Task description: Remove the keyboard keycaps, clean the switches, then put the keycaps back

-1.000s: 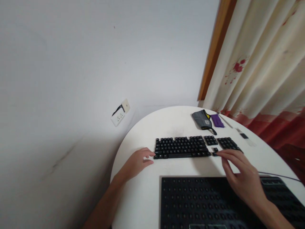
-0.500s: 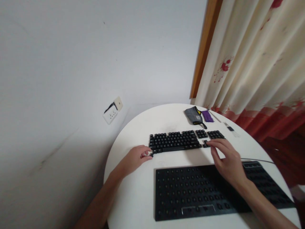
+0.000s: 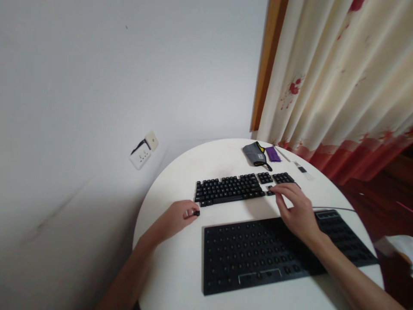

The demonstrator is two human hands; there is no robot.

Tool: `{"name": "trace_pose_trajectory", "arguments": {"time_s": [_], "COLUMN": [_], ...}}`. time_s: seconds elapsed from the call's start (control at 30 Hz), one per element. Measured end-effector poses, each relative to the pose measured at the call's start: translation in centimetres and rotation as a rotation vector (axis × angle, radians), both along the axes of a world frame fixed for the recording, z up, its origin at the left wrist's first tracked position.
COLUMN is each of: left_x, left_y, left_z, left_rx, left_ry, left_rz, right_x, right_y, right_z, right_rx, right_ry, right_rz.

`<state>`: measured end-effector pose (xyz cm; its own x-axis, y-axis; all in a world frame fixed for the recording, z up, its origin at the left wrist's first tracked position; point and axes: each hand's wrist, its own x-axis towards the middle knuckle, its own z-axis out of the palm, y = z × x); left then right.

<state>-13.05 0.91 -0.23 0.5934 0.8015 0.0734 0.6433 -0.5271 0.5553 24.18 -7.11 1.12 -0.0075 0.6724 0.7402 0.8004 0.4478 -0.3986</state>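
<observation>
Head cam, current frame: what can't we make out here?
Head view, letters on the rows of keys: too small to read.
Head view, keys under the right hand: covered by its fingers, so any grip is hidden.
Head view, small black piece pinched in the left hand: half covered by fingers.
Head view, black board: partly behind the right forearm.

The left hand (image 3: pixel 176 216) lies knuckles-up, its bare forearm entering from 7 o'clock, thumb and fingertips pinched into a closed grip pointing toward 3 o'clock. The right hand (image 3: pixel 298 211), forearm entering from 4 o'clock, stretches spread, loose fingers toward 11 o'clock.
</observation>
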Motion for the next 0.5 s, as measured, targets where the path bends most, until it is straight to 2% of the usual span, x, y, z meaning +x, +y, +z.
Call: {"name": "trace_pose_trajectory", "arguments": {"time_s": [0.23,0.5], "left_x": [-0.39,-0.65], "left_y": [0.10,0.32], "left_z": [0.05,0.08], "left_rx": [0.061,0.045], "left_ry": [-0.011,-0.040], "left_rz": [-0.164,-0.125], "right_x": [0.60,0.41], "right_y": [0.05,0.14], "right_z": [0.28,0.07], "right_rx": [-0.009,-0.045], "right_ry": [0.030,0.029], "right_rz": [-0.043,-0.024]}}
